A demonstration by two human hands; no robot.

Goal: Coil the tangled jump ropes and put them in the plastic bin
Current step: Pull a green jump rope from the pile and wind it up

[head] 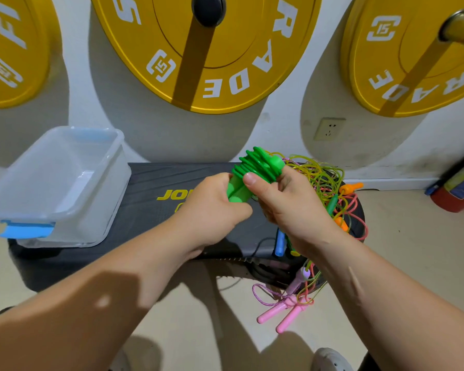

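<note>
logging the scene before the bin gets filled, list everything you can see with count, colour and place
plastic bin: 1, clear with blue latches, left end of the platform
green jump rope: 1, green, wound round its handles, held above the platform
tangled ropes: one pile, count unclear, yellow-green, pink and orange, right end of the platform
pink handles: 2, pink, below the platform's front edge, right side
blue handle: 1, blue, beside the right wrist
platform: 1, black, on the floor by the wall
weight plates: 3, yellow, on the wall
wall socket: 1, white, low on the wall
hands: 2, left hand and right hand both grip the green jump rope
</note>
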